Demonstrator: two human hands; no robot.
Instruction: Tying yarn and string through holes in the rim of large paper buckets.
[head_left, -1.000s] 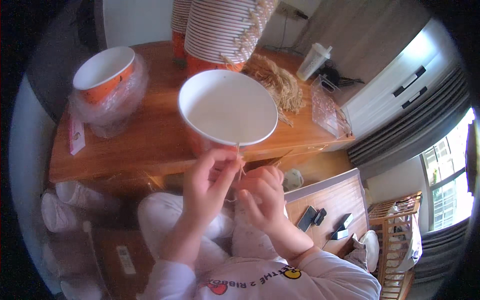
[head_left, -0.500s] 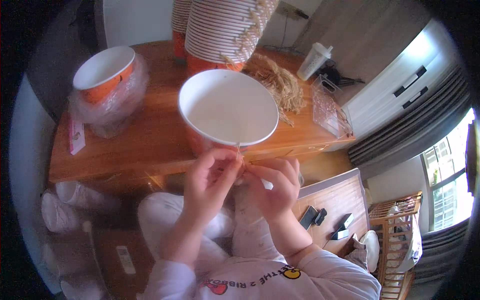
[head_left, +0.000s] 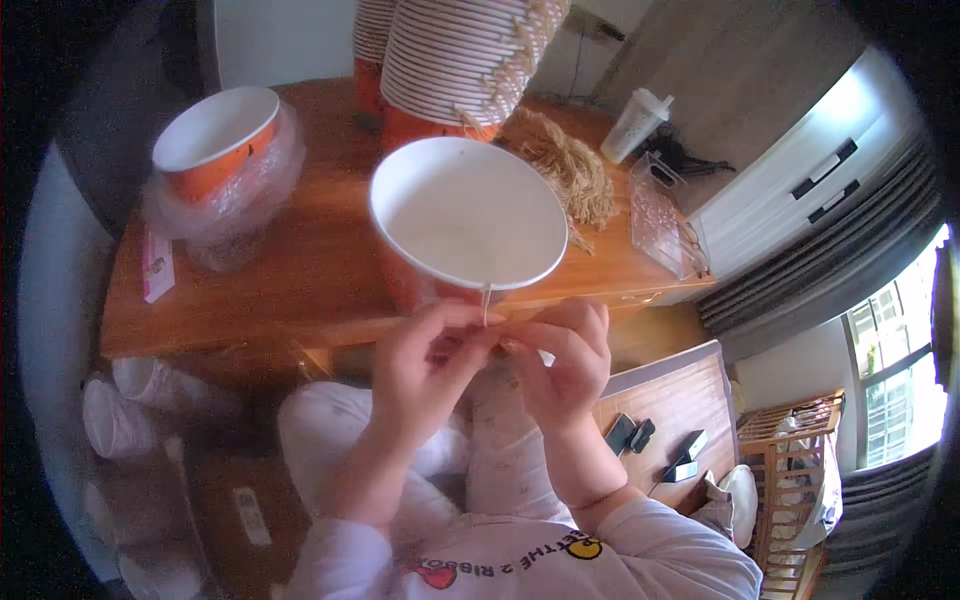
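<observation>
A large paper bucket [head_left: 468,212], white inside and orange outside, stands at the table's near edge with its mouth tilted toward me. From its near rim hangs a thin pale string [head_left: 487,298]. Just below that rim, the fingertips of my left hand [head_left: 420,365] are pinched on the string. My right hand [head_left: 568,365] meets them there, thumb and forefinger pressed together at the string's lower part. A small white bit [head_left: 546,357] shows by the right fingers; its kind is unclear. The fingers hide the string's end.
Behind the bucket rises a tall stack of nested buckets [head_left: 455,75], with tan cords along its side. A bundle of tan cords [head_left: 572,175] lies beside it. Another bucket [head_left: 215,130] in clear plastic wrap stands left. A lidded cup [head_left: 636,125] and clear box [head_left: 655,230] are at right.
The bucket sits slightly farther right in view, as do most things on the table. My fingertips have drawn closer together at the string, and a longer stretch of it shows below the rim.
</observation>
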